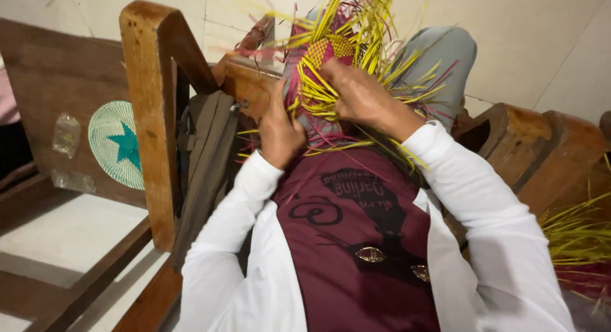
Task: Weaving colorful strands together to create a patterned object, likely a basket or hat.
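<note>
A partly woven piece (331, 50) of yellow and pink strips rests on my raised knees, with many loose strip ends (369, 14) fanning out above and to the sides. My right hand (359, 93) presses on the weave from the front, fingers closed over yellow strips. My left hand (278, 133) grips the lower left side of the piece, fingers curled around strips. Both arms wear white sleeves over a maroon shirt.
A wooden chair frame (149, 109) stands at my left, with a round woven mat bearing a teal star (118, 144) leaning on a wooden panel. A bundle of loose yellow strips (576, 233) lies at the right by a wooden block (541, 147).
</note>
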